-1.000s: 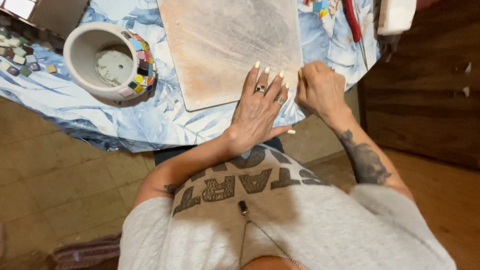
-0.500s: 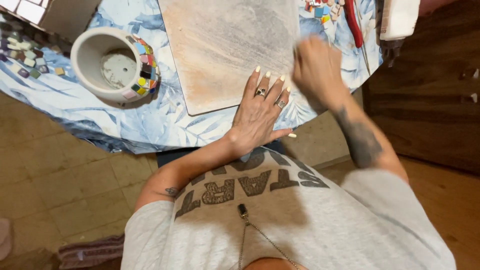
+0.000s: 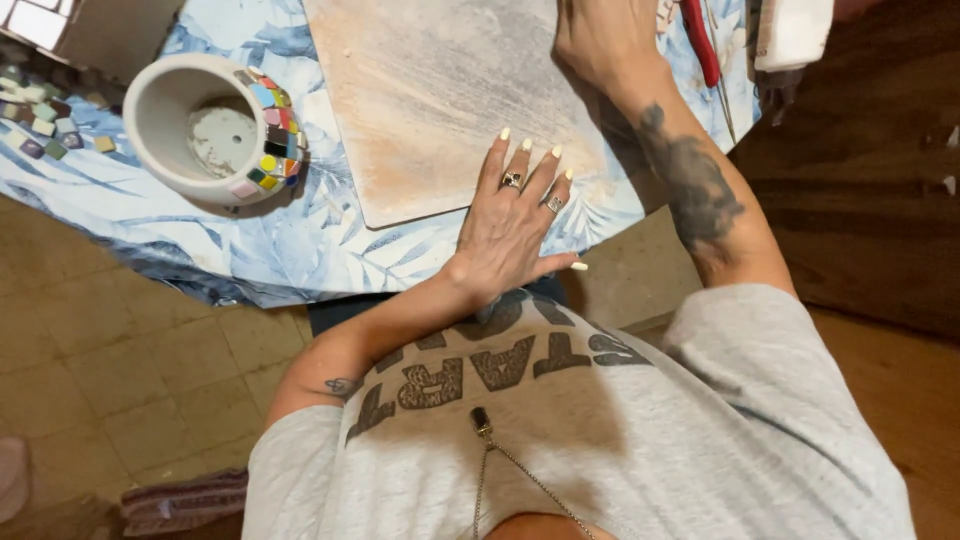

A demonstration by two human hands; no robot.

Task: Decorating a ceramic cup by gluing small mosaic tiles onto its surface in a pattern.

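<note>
My left hand (image 3: 515,225) lies open, fingers spread flat on the near corner of a stiff, heavy-looking board (image 3: 450,90) on the worktop (image 3: 250,240). Its edges look best for gripping. My right hand (image 3: 600,35) reaches across the far side; I cannot tell its grip.

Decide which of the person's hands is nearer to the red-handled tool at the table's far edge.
Right. The right hand reaches across the board, close beside the red-handled tool. The left hand lies flat at the board's near edge, farther away.
</note>
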